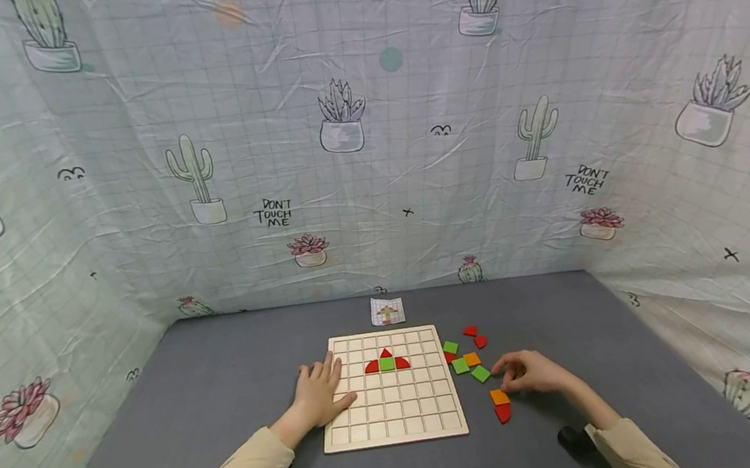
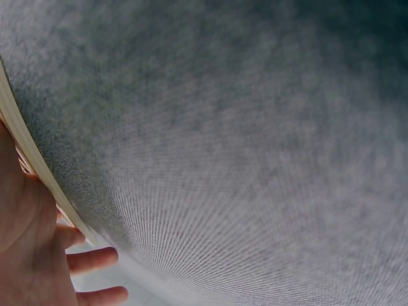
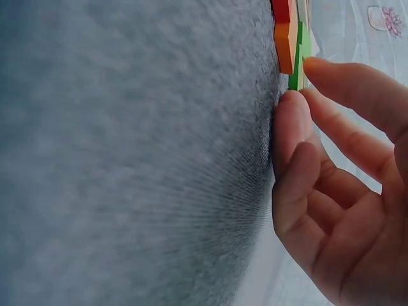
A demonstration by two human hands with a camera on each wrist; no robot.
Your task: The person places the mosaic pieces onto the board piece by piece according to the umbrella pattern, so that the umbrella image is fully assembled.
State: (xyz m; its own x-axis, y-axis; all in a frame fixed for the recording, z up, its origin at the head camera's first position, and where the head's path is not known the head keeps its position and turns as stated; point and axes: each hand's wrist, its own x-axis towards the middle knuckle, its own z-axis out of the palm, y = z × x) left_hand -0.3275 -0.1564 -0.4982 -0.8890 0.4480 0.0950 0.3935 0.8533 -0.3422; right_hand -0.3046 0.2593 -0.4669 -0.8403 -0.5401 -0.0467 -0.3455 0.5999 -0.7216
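Note:
A pale wooden grid board (image 1: 426,405) lies on the table. My left hand (image 1: 319,391) rests on its left edge with fingers spread; the left wrist view shows this hand (image 2: 32,242) beside the board's edge (image 2: 32,146). On the board, a green square (image 1: 386,364) has a red triangle (image 1: 385,353) above it and a red rounded piece (image 1: 372,366) and another (image 1: 402,362) at its sides. Right of the board, my right hand (image 1: 531,371), fingers bent and thumb apart from the index finger, is at a green tile (image 1: 481,373). An orange tile (image 1: 499,397) lies by its thumb.
Beside the board are loose green, orange and red pieces, including a green tile (image 1: 460,366), an orange tile (image 1: 472,359) and a red piece (image 1: 503,413). A small pattern card (image 1: 387,311) lies behind the board. A dark object (image 1: 573,441) is near the right sleeve.

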